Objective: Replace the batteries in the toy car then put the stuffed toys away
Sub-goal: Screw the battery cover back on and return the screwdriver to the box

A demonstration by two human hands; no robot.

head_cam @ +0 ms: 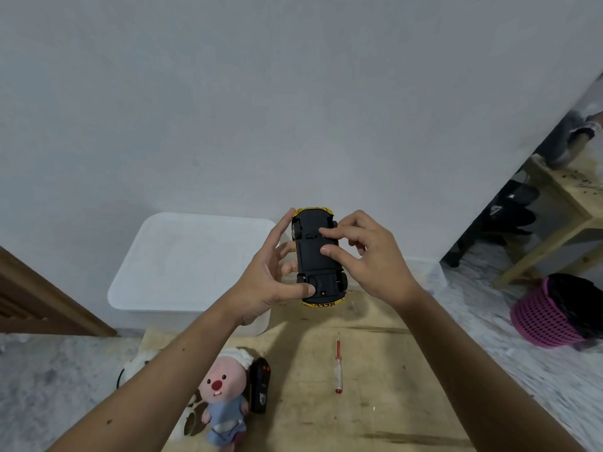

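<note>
The toy car (318,257) is held belly-up at frame centre, above the wooden board (375,370): gripped along its left flank by the left hand (270,275), thumb set near the rear, while the black underside is pressed by fingertips of the right hand (365,252). It is judged light, rigid, slick plastic, best held by the body sides, clear of the wheels. Below, the screwdriver (338,363) and pink stuffed toy (225,396) are left lying; the white bin (195,262) is seen centre-left.
</note>
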